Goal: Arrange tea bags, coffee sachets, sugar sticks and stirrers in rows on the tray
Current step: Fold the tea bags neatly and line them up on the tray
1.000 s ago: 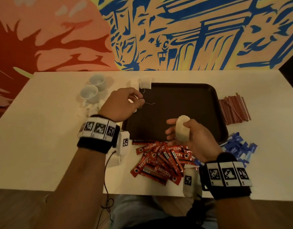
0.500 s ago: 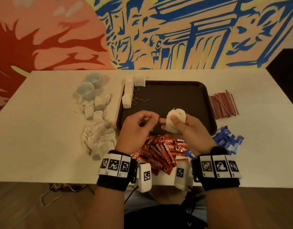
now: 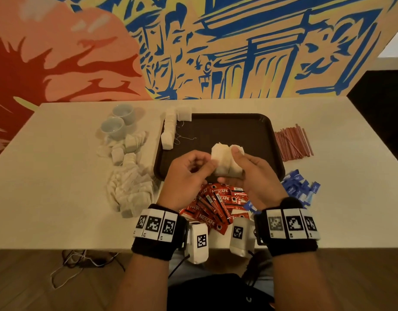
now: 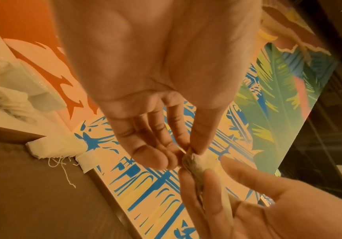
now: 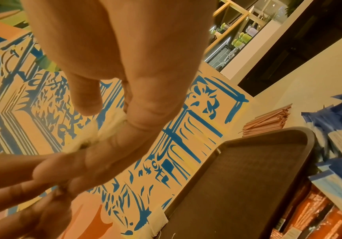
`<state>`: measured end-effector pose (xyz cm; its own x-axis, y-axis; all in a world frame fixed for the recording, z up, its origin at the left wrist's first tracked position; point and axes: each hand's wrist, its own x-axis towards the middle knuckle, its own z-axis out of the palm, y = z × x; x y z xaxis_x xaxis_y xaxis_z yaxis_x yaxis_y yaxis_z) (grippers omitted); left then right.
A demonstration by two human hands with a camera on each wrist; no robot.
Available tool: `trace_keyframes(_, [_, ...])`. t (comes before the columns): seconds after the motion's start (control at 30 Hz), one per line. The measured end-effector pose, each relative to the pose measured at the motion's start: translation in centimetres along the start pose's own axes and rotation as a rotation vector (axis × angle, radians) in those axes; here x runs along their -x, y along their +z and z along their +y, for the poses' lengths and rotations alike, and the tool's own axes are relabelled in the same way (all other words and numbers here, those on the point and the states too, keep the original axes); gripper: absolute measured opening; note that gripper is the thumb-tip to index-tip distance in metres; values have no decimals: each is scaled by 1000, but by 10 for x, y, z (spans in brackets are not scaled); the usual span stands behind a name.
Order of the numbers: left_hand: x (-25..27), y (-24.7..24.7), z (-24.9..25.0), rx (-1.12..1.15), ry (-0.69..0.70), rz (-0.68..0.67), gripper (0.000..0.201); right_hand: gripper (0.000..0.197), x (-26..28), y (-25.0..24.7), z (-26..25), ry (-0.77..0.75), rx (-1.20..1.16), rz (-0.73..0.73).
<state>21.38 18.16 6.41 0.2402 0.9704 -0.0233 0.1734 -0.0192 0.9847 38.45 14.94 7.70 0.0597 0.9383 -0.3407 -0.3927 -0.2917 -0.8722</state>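
A small stack of tea bags (image 3: 226, 160) is held above the near part of the dark tray (image 3: 234, 129), clasped in the grip of the right hand (image 3: 254, 176), while one bag's edge is pinched in the grip of the left hand (image 3: 186, 176). A short row of tea bags (image 3: 168, 131) is laid along the tray's left edge. Loose tea bags (image 3: 130, 176) are heaped left of the tray, coffee sachets (image 3: 218, 205) at the counter's (image 3: 47, 198) near edge, stirrers (image 3: 292, 142) and blue sugar sticks (image 3: 299, 187) to the right.

Two cups (image 3: 118, 122), one tray (image 3: 227, 126), two hands (image 3: 218, 176).
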Motion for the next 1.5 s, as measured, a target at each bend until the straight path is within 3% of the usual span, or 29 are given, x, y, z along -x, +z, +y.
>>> trace_keyframes(0.1, [0,-3,3,89,-37,78,9,21,0,-5,0,-7,-18,-15])
trace_keyframes(0.23, [-1,-6,5,217,-60,153,11,29,0,-10,4,-86,86,-45])
trace_keyframes(0.47, [-4,-11,-1,319,-129,342,7,44,-3,-10,5,-203,165,134])
trace_keyframes(0.57, [-5,-16,-1,356,-136,362,6,46,-5,-11,5,-249,203,171])
trace_keyframes(0.73, [-3,-17,2,391,-133,268,9,32,-4,-7,3,-280,480,96])
trace_keyframes(0.93, [0,-14,4,365,-106,151,10,20,3,16,2,-195,439,-36])
trace_keyframes(1.0, [1,-13,4,368,-105,123,10,25,2,20,3,-227,535,-72])
trace_keyframes(1.1, [2,-15,4,328,-102,87,10,17,0,22,4,-300,631,-63])
trace_keyframes(1.23, [0,-24,9,183,-68,26,18,12,-1,20,2,-308,676,-70])
trace_keyframes(1.37, [-11,-40,26,-14,58,-72,27,10,-3,20,1,-268,748,-111])
trace_keyframes(1.5, [-27,-50,42,-298,131,-191,15,9,-4,18,1,-248,795,-108])
